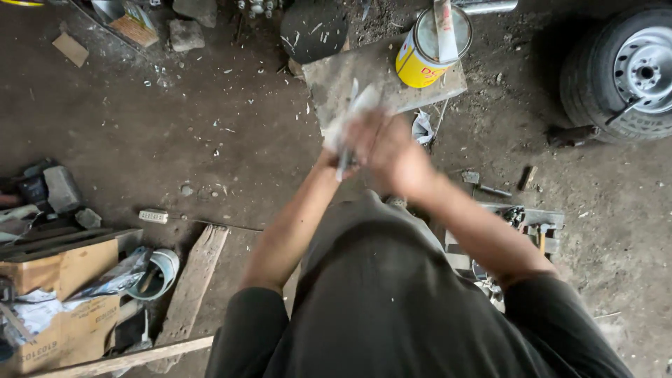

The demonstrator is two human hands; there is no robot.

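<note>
Both my hands meet in front of me over a dirt floor, blurred by motion. My right hand (388,147) lies on top, wrapped around a pale rag or paper (357,108) and a thin grey metal tool (344,161). My left hand (329,162) is mostly hidden beneath it and seems to grip the same tool's lower end. Just beyond the hands lies a flat stone slab (336,84) with a yellow paint can (420,52) standing on it and a flat stick resting across the can.
A car wheel (626,70) leans at the right. A cardboard box (59,301) and clutter sit at the lower left beside a wooden plank (192,287). Metal tools (525,224) lie by my right arm. Stones (185,33) lie far left.
</note>
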